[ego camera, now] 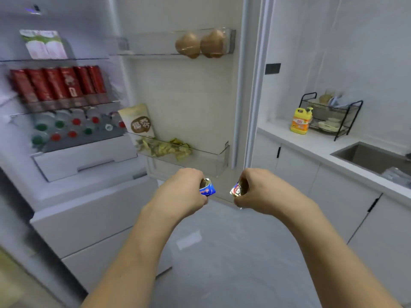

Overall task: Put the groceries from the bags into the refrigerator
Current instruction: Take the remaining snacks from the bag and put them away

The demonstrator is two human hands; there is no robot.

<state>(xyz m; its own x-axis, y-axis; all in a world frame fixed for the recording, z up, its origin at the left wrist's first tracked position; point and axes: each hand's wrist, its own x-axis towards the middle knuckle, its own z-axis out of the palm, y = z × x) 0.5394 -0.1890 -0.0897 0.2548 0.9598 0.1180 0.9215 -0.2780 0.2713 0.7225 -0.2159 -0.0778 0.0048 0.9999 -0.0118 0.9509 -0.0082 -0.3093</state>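
A small blue packet (208, 189) is pinched in the left hand (181, 192). A shiny packet (238, 189) (gold and red) is pinched in the right hand (259, 190). Both are held just below the fridge door shelf (219, 157).

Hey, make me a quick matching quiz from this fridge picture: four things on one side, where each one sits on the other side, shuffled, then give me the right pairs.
Things:
1. eggs
2. red cans
3. detergent bottle
4. blue packet

Places:
A. on the counter beside the dish rack
B. in the left hand
C. in the top door bin
D. on a shelf inside the fridge

Pairs: 1-C, 2-D, 3-A, 4-B
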